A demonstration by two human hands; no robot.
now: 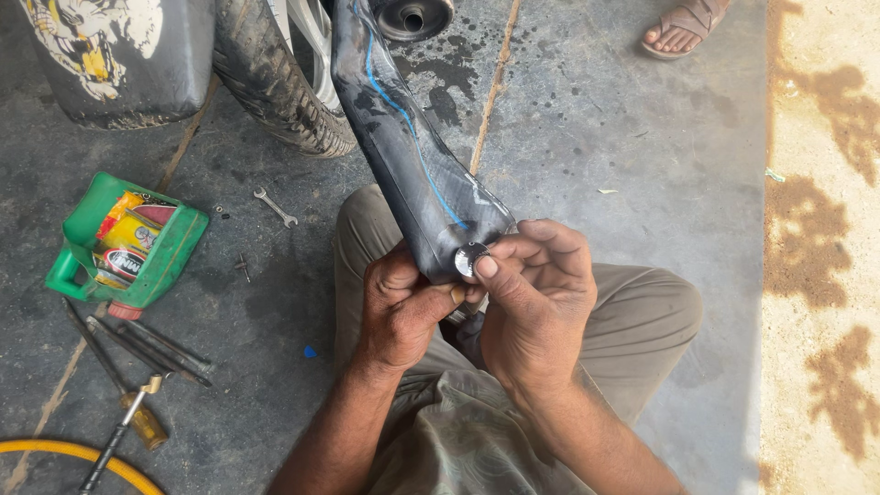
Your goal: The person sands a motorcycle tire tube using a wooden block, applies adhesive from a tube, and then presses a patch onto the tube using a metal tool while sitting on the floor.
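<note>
Left hand (399,307) clamped around black inner tube (412,165) end, above lap; right hand (532,293) fingertips pinched on round metal valve nut (471,258) there. Green cut-open jug (128,243) lying well left.

Grey concrete floor (605,119), oil-stained, w/ a seam running across. On it, left: green cut-open jug (128,243) holding packets, small wrench (275,207) nr the tyre (275,82), dark tyre levers (147,348), screwdriver (124,426), yellow hose (64,454) at bottom corner.
</note>
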